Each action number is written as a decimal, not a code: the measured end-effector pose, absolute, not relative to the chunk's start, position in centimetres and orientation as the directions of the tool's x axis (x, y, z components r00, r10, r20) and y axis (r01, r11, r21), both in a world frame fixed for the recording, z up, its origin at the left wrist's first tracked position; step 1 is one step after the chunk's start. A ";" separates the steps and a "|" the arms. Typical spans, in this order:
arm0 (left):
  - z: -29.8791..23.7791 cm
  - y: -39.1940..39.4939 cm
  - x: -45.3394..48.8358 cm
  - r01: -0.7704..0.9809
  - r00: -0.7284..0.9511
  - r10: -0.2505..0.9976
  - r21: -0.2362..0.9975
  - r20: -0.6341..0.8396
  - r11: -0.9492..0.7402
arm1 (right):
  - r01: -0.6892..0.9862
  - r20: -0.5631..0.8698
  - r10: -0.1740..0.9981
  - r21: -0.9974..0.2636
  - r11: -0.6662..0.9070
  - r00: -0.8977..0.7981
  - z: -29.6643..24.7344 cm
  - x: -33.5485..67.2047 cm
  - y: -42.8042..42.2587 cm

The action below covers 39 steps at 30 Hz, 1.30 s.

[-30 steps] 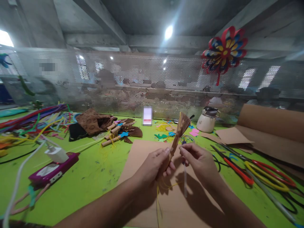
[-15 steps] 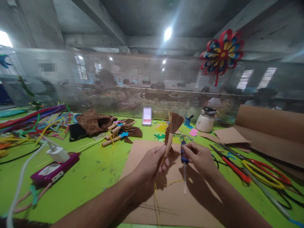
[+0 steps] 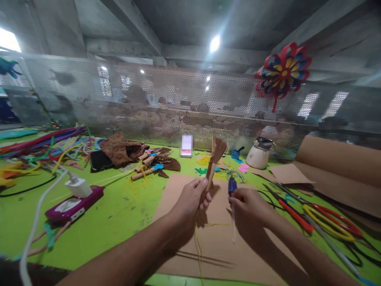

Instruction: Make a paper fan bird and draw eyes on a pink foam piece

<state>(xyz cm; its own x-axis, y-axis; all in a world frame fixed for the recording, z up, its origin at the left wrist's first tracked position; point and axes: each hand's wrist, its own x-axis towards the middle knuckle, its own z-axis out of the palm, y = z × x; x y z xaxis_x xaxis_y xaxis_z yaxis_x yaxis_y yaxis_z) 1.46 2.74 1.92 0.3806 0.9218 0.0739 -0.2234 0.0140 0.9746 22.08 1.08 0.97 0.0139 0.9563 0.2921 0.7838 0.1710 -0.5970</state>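
My left hand [image 3: 189, 200] is closed around the lower part of a brown pleated paper fan [image 3: 219, 147]. The fan's rolled paper handle runs down into my fingers, and its spread pleats point up. Thin yellow strands [image 3: 200, 246] hang below that hand. My right hand [image 3: 251, 202] pinches the rear of a small blue glue gun [image 3: 232, 184], low over the brown cardboard sheet [image 3: 175, 190]. From the gun's back end a clear glue stick [image 3: 233, 228] sticks out toward me. Whether the gun rests on the sheet I cannot tell.
Several finished-looking brown fan pieces [image 3: 157, 167] lie at left centre. A purple power strip [image 3: 89, 202] with a white plug is at left. On the right lie red-handled scissors [image 3: 297, 216], more scissors and brown paper [image 3: 336, 174]. A white jug [image 3: 258, 155] and phone [image 3: 186, 145] stand behind.
My right hand has slid down toward the rear of the glue gun, so more of the gun's body shows. The left hand still holds the fan, and the view has shifted slightly.
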 end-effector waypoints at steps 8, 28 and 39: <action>1.5 3.2 1.6 -0.205 0.240 0.966 0.978 0.095 -0.045 | 0.803 0.398 0.915 -0.565 0.190 0.064 0.3 20.3 -0.2; 1.5 1.3 1.4 0.267 0.281 0.819 0.779 0.501 -0.568 | 0.043 0.411 0.879 -0.909 0.414 0.243 3.0 16.5 -0.9; 1.7 1.2 1.4 0.378 0.319 0.806 0.713 0.499 -0.591 | 0.154 0.583 0.795 -0.812 0.563 0.166 2.2 17.2 -1.2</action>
<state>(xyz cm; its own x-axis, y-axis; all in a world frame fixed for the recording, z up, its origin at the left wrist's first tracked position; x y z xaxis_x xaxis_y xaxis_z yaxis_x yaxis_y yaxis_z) 1.42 1.16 1.70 0.3190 0.8060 0.4986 0.3779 -0.5907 0.7129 17.17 -1.22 2.19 0.1665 0.7950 0.5834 0.1542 0.5633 -0.8117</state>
